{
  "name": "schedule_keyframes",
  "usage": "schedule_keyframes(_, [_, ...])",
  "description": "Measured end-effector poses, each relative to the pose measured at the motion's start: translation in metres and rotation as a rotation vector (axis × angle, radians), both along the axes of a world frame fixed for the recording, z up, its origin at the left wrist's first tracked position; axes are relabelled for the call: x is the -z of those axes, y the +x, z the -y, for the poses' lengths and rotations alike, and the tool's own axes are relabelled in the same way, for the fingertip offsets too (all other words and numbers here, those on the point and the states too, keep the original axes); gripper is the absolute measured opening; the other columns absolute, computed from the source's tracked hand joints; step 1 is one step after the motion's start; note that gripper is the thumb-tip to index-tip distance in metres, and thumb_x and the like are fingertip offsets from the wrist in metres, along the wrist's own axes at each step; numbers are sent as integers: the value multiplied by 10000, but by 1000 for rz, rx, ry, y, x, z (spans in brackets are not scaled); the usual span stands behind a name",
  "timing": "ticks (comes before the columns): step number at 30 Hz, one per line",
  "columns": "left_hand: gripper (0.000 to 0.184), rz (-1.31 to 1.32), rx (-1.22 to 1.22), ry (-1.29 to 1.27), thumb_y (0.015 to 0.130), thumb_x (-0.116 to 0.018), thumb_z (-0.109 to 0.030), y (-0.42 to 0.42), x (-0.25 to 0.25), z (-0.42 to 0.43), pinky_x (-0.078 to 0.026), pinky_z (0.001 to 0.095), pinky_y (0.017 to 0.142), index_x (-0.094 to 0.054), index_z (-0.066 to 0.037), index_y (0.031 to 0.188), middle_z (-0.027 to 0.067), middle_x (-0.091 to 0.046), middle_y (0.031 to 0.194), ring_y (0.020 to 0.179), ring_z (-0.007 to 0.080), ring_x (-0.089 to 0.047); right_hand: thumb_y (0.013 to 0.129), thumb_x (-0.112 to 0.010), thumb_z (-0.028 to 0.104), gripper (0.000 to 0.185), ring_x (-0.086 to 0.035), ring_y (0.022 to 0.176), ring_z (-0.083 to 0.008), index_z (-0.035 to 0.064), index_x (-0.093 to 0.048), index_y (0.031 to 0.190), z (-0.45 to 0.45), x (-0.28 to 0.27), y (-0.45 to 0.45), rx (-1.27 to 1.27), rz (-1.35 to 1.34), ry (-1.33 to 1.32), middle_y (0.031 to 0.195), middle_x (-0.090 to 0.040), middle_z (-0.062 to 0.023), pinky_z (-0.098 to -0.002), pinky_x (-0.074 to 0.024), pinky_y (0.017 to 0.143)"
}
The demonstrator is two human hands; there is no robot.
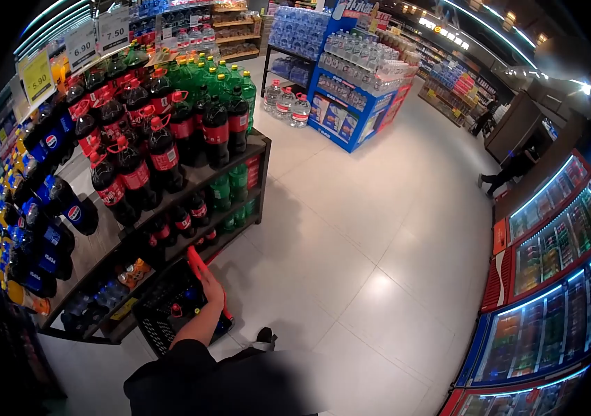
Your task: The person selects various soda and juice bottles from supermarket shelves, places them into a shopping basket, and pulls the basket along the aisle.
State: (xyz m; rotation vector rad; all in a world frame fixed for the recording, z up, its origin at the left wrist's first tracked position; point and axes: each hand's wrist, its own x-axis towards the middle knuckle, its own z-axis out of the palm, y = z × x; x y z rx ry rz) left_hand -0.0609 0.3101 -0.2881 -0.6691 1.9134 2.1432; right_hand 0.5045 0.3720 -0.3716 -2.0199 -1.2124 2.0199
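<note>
My left hand [211, 287] reaches down from a black sleeve and lies around the red handle [197, 261] of a black shopping basket [151, 326]. The fingers are partly hidden by the angle. A dark bottle with a red cap [176, 310] shows inside the basket, though its details are too small to read. Just beyond it stands a dark wooden shelf [202, 182], with cola bottles [164, 154] on top and more bottles on its lower levels. My right hand is out of view.
Pepsi bottles [73, 208] and price cards [80, 46] line the left side. Ahead stands a blue water display [351, 111], with large water jugs [284, 104] on the floor beside it. Drink fridges [545, 333] run along the right, and a person [510, 172] is farther back.
</note>
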Motion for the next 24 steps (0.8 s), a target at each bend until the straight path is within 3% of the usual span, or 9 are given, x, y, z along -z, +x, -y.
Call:
schedule_keyframes(2, [570, 151, 110, -62, 984, -325, -546, -2, 18, -11, -440, 334, 597, -577, -51, 856, 54, -540, 683, 664, 208, -552, 862, -565, 369, 350, -574, 742, -217, 80, -582, 1059, -35, -6, -18, -27, 2, 11, 896, -609, -88, -400, -457, 577])
schedule_keyframes(5, [595, -13, 73, -215, 982, -314, -557, -4, 38, -6, -444, 364, 667, -563, -32, 857, 80, -540, 668, 660, 220, -569, 866, -561, 385, 367, -574, 758, -219, 84, -575, 1077, -83, -6, -35, -89, 19, 17, 912, -606, -88, -401, -458, 586])
schedule_keyframes(8, [564, -94, 33, -328, 986, -320, -547, -8, 58, -3, -454, 371, 604, -524, -40, 844, 72, -527, 649, 598, 211, -570, 870, -558, 401, 385, -574, 773, -221, 89, -568, 1095, -137, -5, -68, -168, 14, 16, 927, -604, -89, -401, -459, 594])
schedule_keyframes(12, [416, -66, 34, -358, 1001, -374, -452, 12, -46, -18, -413, 345, 400, -454, -61, 885, 56, -500, 624, 462, 185, -519, 875, -553, 423, 408, -573, 794, -224, 94, -559, 1118, -201, 0, -112, -316, -11, -10, 947, -601, -89, -402, -460, 606])
schedule_keyframes(17, [344, -72, -191, -267, 987, -403, -393, -1, -16, -34, -417, 334, 405, -474, -69, 893, 34, -495, 618, 463, 169, -512, 882, -548, 450, 438, -573, 819, -228, 102, -547, 1147, -279, 8, -179, -513, -50, -68, 973, -597, -90, -403, -462, 620])
schedule_keyframes(19, [324, 199, -392, 67, 944, -404, -362, -13, -25, -31, -429, 340, 424, -509, -73, 840, 34, -505, 623, 477, 167, -514, 884, -545, 460, 449, -573, 830, -230, 104, -543, 1159, -316, 11, -205, -590, -65, -86, 983, -595, -90, -403, -462, 625])
schedule_keyframes(22, [348, 253, -454, -23, 904, -366, -361, -12, -38, -41, -431, 321, 445, -534, -90, 766, 27, -500, 621, 501, 145, -507, 888, -542, 477, 467, -572, 845, -232, 109, -536, 1177, -394, 13, -242, -676, -98, -88, 999, -593, -91, -404, -463, 634])
schedule_keyframes(23, [452, 239, -463, -194, 931, -319, -393, -13, -38, -47, -503, 396, 552, -604, -65, 809, 108, -619, 699, 609, 249, -620, 890, -541, 482, 473, -572, 850, -233, 110, -533, 1182, -421, 14, -256, -678, -113, -93, 1004, -592, -91, -404, -464, 636])
schedule_keyframes(24, [452, 238, -496, -200, 931, -319, -393, -14, -37, -51, -503, 396, 552, -604, -65, 809, 108, -619, 699, 609, 249, -620, 891, -540, 487, 479, -572, 855, -234, 112, -531, 1188, -448, 15, -269, -676, -124, -94, 1009, -591, -91, -404, -464, 639])
